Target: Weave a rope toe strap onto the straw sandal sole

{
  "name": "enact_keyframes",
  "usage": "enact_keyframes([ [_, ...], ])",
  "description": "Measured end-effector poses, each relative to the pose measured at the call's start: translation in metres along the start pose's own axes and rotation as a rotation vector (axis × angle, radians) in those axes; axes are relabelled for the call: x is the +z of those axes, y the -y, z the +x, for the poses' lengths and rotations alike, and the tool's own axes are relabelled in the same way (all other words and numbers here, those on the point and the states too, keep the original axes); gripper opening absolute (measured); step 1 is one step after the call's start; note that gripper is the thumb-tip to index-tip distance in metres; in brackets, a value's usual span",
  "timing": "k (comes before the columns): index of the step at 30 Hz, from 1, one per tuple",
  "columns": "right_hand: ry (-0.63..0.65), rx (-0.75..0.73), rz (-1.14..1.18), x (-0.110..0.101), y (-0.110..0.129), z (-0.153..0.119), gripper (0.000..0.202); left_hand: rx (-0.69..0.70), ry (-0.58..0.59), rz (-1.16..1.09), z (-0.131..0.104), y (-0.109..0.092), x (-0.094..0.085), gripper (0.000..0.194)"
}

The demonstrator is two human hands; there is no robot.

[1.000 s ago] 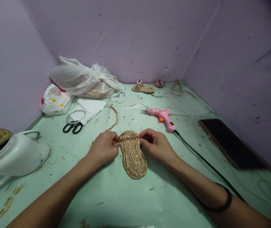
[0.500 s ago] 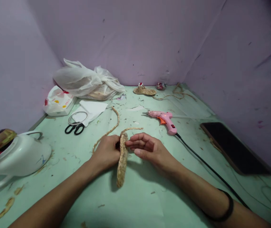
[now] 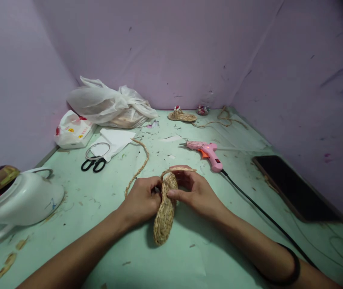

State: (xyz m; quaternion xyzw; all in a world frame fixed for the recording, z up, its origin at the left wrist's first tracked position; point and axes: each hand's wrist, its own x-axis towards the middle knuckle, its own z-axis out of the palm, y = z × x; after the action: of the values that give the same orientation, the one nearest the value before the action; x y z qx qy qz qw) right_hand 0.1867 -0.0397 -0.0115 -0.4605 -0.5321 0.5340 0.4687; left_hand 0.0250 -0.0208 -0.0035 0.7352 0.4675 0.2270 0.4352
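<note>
A small sole-shaped piece of coiled, braided straw is held tilted above the table, its broad face partly toward me. My left hand is closed on its left edge, with the fingertips hidden behind it. On the other side, my right hand grips it with the thumb on the face and the fingers behind. A loose braid end crosses over the right fingers at the top. A longer straw braid trails over the table beyond my left hand. A finished-looking straw slipper with a bead decoration lies at the back.
A pink glue gun with a black cord lies right of centre, near a dark phone. Black-handled scissors, a white plastic bag and a white pitcher-like container are on the left. A jar of beads stands at the back.
The straw sole has turned from edge-on to show more of its face and shifted slightly right. My right hand has closed around its edge. The trailing braid has moved a little.
</note>
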Motion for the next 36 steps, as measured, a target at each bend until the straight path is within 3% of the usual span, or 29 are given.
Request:
enact_keyframes([
  [4, -0.021, 0.123, 0.124, -0.004, 0.003, 0.003, 0.048, -0.021, -0.006, 0.020, 0.001, 0.003, -0.001, 0.010],
  [8, -0.035, 0.109, 0.184, -0.005, 0.002, 0.005, 0.046, -0.017, -0.009, 0.012, 0.002, 0.004, -0.001, 0.009],
  [14, -0.160, 0.081, -0.064, 0.000, -0.004, 0.001, 0.023, 0.002, -0.083, 0.087, -0.008, -0.009, 0.002, 0.009],
  [18, -0.009, 0.244, 0.292, 0.008, -0.003, -0.002, 0.010, 0.079, -0.181, 0.107, -0.012, -0.018, 0.001, 0.008],
  [22, 0.069, 0.317, 0.567, 0.008, 0.000, 0.002, 0.017, 0.008, -0.263, 0.086, -0.005, -0.012, -0.008, 0.011],
  [29, 0.061, 0.199, 0.361, -0.006, 0.000, 0.005, 0.030, -0.121, -0.303, 0.198, 0.009, 0.001, -0.035, 0.014],
  [33, -0.003, 0.238, 0.258, -0.008, -0.004, 0.008, 0.032, -0.089, -0.227, 0.225, 0.012, 0.000, -0.044, 0.011],
  [36, -0.110, 0.226, -0.078, -0.016, -0.007, 0.011, 0.025, -0.085, -0.129, 0.213, 0.012, 0.002, -0.045, 0.011],
])
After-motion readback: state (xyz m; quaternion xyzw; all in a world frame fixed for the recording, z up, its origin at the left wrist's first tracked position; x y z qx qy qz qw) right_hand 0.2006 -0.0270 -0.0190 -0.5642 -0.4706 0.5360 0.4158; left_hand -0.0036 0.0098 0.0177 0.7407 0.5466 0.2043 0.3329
